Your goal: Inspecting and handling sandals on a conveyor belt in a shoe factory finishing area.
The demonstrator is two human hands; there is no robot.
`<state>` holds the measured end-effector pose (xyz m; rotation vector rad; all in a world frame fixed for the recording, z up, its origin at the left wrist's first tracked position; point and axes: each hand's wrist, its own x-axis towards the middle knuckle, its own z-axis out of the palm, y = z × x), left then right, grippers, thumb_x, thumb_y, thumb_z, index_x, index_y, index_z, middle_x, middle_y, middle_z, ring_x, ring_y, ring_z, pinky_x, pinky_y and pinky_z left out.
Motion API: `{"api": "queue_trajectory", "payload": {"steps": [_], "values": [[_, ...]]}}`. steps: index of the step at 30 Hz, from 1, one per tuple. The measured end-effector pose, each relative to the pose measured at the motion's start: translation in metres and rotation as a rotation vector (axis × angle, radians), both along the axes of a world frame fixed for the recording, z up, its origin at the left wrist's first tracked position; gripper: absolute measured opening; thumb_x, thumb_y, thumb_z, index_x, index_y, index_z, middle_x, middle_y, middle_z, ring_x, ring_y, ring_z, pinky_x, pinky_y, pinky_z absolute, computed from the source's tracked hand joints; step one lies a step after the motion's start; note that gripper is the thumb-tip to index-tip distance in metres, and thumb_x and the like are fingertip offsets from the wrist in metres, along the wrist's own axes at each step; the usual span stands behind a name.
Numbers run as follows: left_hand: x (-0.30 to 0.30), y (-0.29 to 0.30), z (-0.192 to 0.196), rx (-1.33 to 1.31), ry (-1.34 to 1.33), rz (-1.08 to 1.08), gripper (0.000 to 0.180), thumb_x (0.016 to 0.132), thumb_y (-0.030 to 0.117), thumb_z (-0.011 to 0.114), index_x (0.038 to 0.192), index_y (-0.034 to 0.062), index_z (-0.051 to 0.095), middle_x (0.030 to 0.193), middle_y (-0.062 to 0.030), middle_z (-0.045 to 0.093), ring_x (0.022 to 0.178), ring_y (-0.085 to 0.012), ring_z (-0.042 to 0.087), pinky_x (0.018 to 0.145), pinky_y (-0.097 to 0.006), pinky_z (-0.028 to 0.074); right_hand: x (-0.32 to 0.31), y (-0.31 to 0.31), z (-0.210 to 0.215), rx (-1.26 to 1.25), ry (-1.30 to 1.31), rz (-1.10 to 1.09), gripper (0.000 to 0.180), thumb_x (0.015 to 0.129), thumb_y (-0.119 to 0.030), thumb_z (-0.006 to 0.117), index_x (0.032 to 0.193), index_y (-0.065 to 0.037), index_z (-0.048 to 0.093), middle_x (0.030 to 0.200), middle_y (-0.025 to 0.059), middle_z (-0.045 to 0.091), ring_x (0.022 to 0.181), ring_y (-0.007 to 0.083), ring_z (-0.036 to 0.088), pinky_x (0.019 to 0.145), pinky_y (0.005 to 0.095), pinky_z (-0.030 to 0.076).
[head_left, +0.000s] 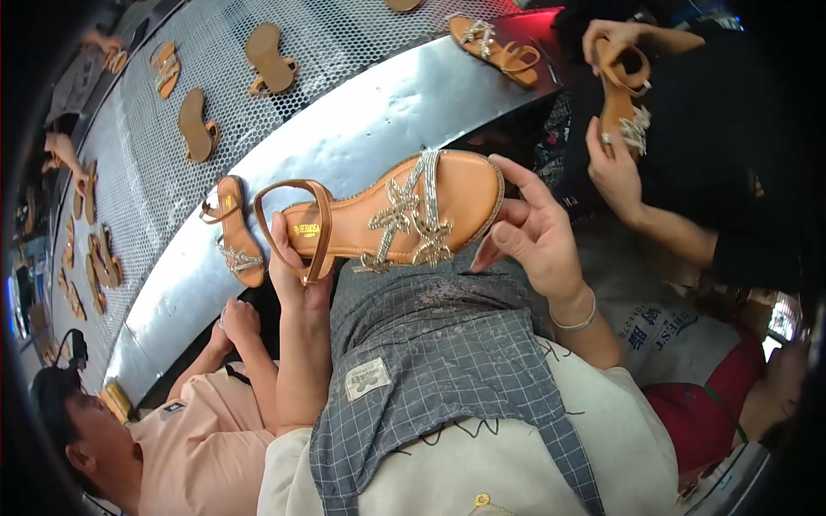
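A tan flat sandal (354, 225) is held level in front of my apron, its insole facing up and its toe to the right. Silvery beaded straps with star-like ornaments cross its front, and a brown ankle strap stands up at the heel. My left hand (298, 279) grips the heel end, its fingers partly hidden by the shoe and strap. Around the toe is my right hand (540, 236), with the index finger and thumb at the sole's edge and other fingers partly behind it. Left of the heel, a similar sandal (239, 238) lies on the metal rim.
A curved shiny metal rim (344, 129) borders a perforated surface (344, 34) carrying several sandals, some sole-up. Another sandal (495, 52) lies at the far right end. At right, a co-worker's hands (618, 172) hold a sandal (621, 95). A person in peach (206, 430) sits close at left.
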<state>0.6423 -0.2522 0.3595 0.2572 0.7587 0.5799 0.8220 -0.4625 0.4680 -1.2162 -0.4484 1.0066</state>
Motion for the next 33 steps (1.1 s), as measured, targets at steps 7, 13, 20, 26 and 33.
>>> {"api": "queue_trajectory", "payload": {"steps": [7,13,20,26,33], "values": [[-0.002,0.033,-0.004,0.038,0.164,0.152,0.033,0.095,0.035,0.049,0.104,0.0034,0.056,0.097,-0.0096,0.063,0.089,-0.0214,0.062,0.081,-0.036,0.051,0.014,0.055,-0.009,0.014,0.025,0.105,0.063,0.089,-0.002,0.057,0.142,-0.002,0.022,0.104,0.0178,0.062,0.085,0.0196,0.065,0.072,0.0337,0.058],[0.012,0.064,0.002,0.080,0.276,0.071,0.036,0.095,0.036,0.048,0.106,0.0025,0.056,0.100,-0.0091,0.063,0.090,-0.0208,0.063,0.078,-0.036,0.052,0.033,0.099,-0.024,-0.116,0.125,0.009,0.060,0.089,-0.001,0.054,0.141,-0.001,0.023,0.102,0.0175,0.063,0.081,0.0208,0.066,0.070,0.0332,0.058],[0.027,0.107,-0.044,0.052,0.302,-0.352,0.030,0.091,0.030,0.058,0.108,0.0056,0.056,0.090,-0.0017,0.062,0.069,-0.0092,0.058,0.054,-0.020,0.046,0.069,0.121,-0.078,-0.322,0.165,-0.118,0.046,0.094,-0.015,0.050,0.135,0.001,0.035,0.094,0.0168,0.065,0.071,0.0194,0.067,0.061,0.0250,0.054],[-0.031,0.254,-0.070,0.107,0.296,0.330,0.027,0.095,0.027,0.053,0.115,0.0087,0.052,0.103,-0.0053,0.061,0.085,-0.0144,0.061,0.058,-0.022,0.048,0.071,0.145,-0.095,-0.429,0.148,-0.004,0.043,0.092,-0.011,0.052,0.132,0.002,0.039,0.092,0.0158,0.066,0.071,0.0179,0.066,0.062,0.0240,0.054],[-0.139,0.363,-0.089,0.194,0.759,0.645,0.054,0.092,0.042,0.049,0.132,0.0057,0.040,0.122,-0.0156,0.052,0.116,-0.0300,0.048,0.090,-0.043,0.045,0.074,0.160,-0.119,-0.529,0.180,0.138,0.038,0.092,-0.011,0.053,0.127,0.002,0.045,0.091,0.0149,0.067,0.070,0.0165,0.066,0.061,0.0232,0.053]]}}
